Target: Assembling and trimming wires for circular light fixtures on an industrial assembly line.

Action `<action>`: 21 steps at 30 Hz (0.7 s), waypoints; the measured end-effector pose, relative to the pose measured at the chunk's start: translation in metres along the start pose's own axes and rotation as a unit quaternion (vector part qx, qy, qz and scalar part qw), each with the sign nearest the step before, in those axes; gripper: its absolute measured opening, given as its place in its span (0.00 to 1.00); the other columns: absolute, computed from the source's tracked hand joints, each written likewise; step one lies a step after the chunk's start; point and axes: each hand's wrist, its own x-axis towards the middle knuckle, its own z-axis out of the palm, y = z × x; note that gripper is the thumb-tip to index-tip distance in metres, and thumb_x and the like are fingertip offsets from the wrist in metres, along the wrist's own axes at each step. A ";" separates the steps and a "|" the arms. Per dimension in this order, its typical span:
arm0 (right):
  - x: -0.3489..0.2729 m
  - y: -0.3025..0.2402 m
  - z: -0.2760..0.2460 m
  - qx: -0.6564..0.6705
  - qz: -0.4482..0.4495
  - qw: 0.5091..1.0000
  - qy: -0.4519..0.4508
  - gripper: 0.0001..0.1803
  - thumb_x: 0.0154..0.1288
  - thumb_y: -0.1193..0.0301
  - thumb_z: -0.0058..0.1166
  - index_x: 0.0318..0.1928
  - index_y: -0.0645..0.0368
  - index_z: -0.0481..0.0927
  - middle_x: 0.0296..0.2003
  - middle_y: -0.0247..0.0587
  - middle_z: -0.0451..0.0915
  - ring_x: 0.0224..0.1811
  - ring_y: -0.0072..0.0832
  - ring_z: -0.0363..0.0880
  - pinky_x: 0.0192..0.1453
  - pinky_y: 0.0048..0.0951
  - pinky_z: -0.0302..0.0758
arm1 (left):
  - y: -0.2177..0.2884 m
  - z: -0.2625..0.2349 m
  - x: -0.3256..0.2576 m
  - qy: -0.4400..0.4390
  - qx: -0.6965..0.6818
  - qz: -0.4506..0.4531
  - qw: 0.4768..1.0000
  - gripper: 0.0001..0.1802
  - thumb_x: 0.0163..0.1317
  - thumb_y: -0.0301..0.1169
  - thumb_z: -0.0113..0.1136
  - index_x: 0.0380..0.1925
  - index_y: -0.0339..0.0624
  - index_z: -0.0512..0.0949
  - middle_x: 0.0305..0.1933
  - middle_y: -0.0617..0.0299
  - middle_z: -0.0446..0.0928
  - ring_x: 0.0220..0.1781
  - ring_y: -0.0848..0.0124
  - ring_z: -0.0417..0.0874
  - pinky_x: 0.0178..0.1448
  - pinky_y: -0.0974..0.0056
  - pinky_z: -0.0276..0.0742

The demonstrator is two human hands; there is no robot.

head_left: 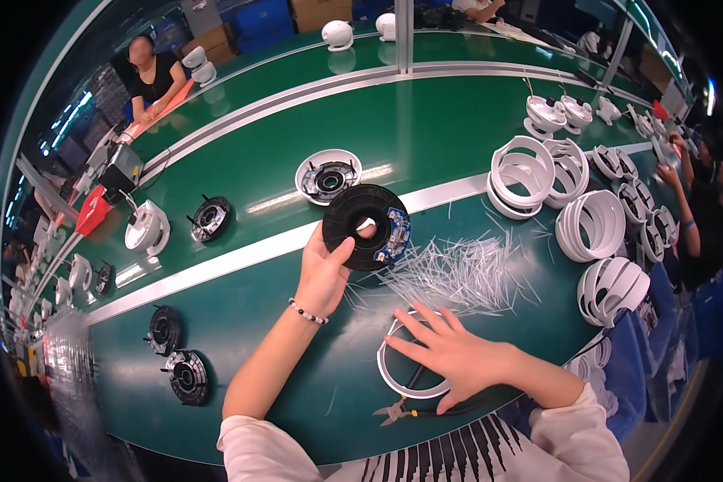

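My left hand [326, 269] grips a round black plastic disc [341, 233] by its near left edge, thumb on its face. That disc has a center hole and a curved blue circuit board [397, 233] on its right side. Fingers spread, my right hand [450, 349] is over a white ring [387, 371] on the bench; I cannot tell if it presses on it. Under this hand a dark handle shows inside the ring. A pair of cutting pliers [397, 413] lies just in front of the ring, its handles partly hidden by my right hand.
Thin white strips [466, 273] are heaped beyond my right hand. Stacked white rings [590, 226] stand at the right. A white bowl-shaped housing [328, 175] sits on the green conveyor belt [442, 120]. Black round parts [188, 377] lie at left. People sit beyond and at right.
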 end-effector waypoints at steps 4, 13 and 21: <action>-0.002 0.008 -0.002 0.013 0.012 1.000 0.002 0.57 0.28 0.59 0.70 0.61 0.56 0.51 0.61 0.54 0.45 0.64 0.53 0.40 0.62 0.56 0.45 | -0.001 0.001 -0.001 0.004 -0.010 0.003 1.000 0.22 0.58 0.19 0.45 0.54 0.38 0.60 0.53 0.56 0.67 0.54 0.67 0.71 0.55 0.61 0.69; 0.022 0.030 -0.011 0.376 0.078 0.752 0.536 0.62 0.30 0.62 0.72 0.61 0.68 0.42 0.58 0.56 0.51 0.62 0.41 0.51 0.63 0.38 0.53 | -0.025 0.023 -0.019 -0.054 -0.058 0.027 0.996 0.21 0.58 0.20 0.46 0.53 0.38 0.60 0.54 0.58 0.66 0.55 0.68 0.68 0.59 0.61 0.64; 0.034 0.036 0.009 0.408 0.050 0.755 0.510 0.67 0.28 0.57 0.72 0.62 0.69 0.39 0.60 0.60 0.47 0.63 0.45 0.51 0.64 0.38 0.51 | -0.006 0.010 -0.024 -0.324 -0.176 -0.220 0.903 0.40 0.55 0.55 0.40 0.62 0.44 0.47 0.65 0.54 0.51 0.64 0.56 0.55 0.65 0.51 0.49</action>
